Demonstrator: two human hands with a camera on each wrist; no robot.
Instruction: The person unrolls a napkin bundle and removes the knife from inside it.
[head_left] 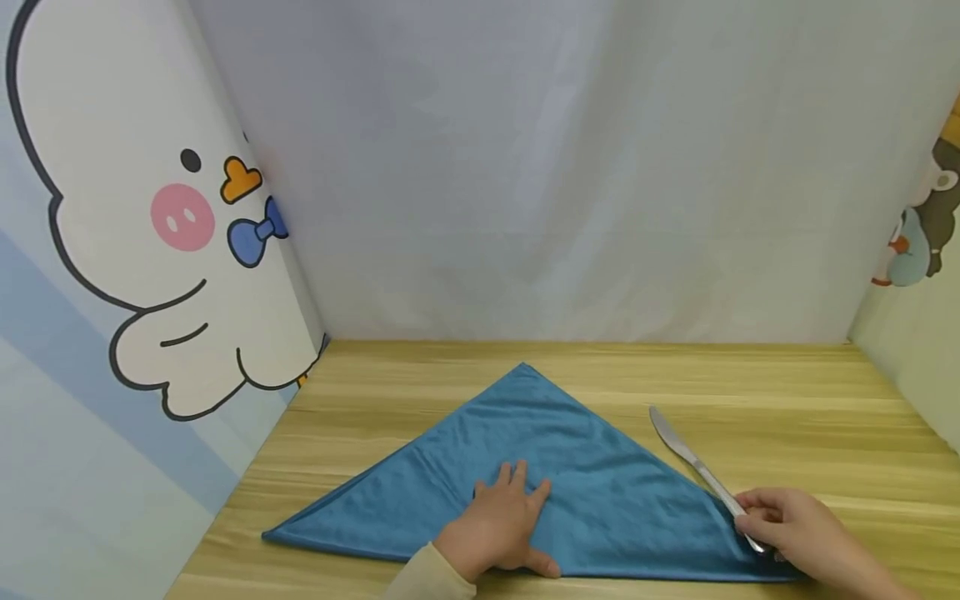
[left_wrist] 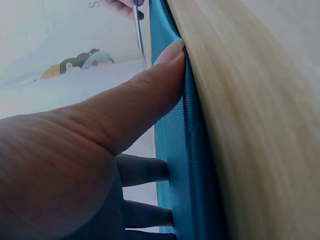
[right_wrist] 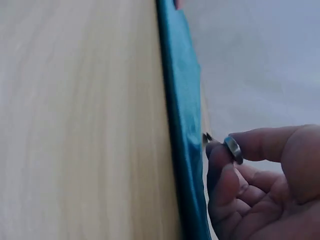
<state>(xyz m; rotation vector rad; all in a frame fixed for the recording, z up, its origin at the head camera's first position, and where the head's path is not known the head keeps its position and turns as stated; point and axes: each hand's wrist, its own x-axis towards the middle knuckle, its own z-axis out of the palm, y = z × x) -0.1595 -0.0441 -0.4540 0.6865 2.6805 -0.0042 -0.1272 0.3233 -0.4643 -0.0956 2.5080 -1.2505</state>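
A blue satiny cloth (head_left: 600,483) lies folded into a triangle, its peak pointing away and its long folded edge near the table's front. My left hand (head_left: 498,517) presses on its middle with fingers spread; in the left wrist view the thumb (left_wrist: 150,90) lies along the folded edge. Over the cloth's right corner, my right hand (head_left: 795,529) pinches the handle of a silver table knife (head_left: 697,467) between thumb and fingers. The blade points away and to the left, beyond the cloth's right slanted edge. The right wrist view shows the handle's end (right_wrist: 233,149).
The wood-grain table (head_left: 420,367) shows around the cloth. A pale curtain-like backdrop (head_left: 562,167) stands behind it. At the left is a wall panel with a cartoon bird (head_left: 105,167), and at the right a panel with cartoon figures (head_left: 911,250).
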